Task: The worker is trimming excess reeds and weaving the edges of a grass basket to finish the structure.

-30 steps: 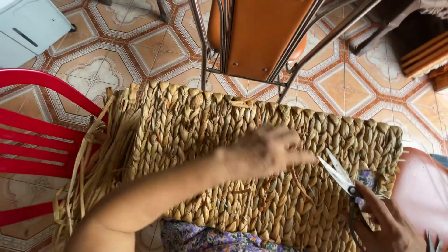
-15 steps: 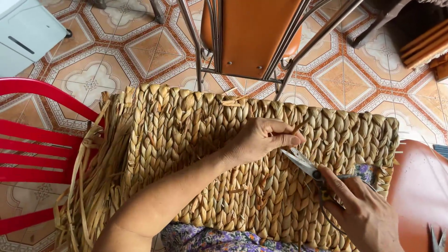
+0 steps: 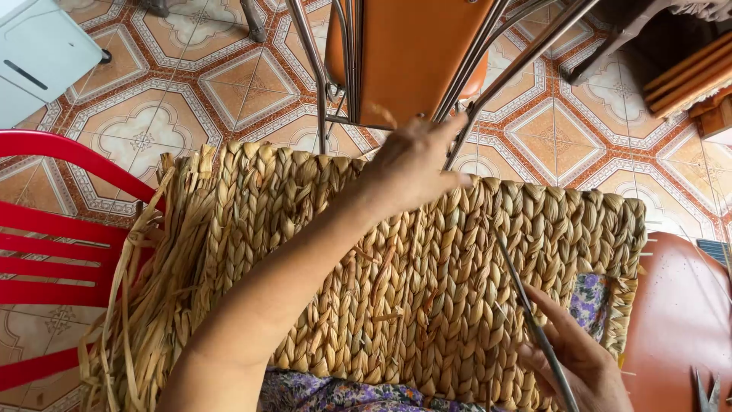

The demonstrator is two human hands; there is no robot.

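Observation:
A thick woven mat of braided straw-coloured fibre lies across my lap, with loose unwoven strands hanging at its left end. My left hand reaches over the mat's far edge, fingers pinched together on a small fibre scrap. My right hand rests at the mat's lower right and holds metal scissors, blades together and pointing up-left over the weave.
A red plastic chair stands at the left. An orange-seated metal-frame chair stands beyond the mat. A reddish-brown surface lies at the right with a second small pair of scissors. Patterned tiles cover the floor, and a white box sits top left.
My left hand has lifted from the middle of the mat to its far edge. The scissors have swung from lying low at the right to pointing steeply up over the weave.

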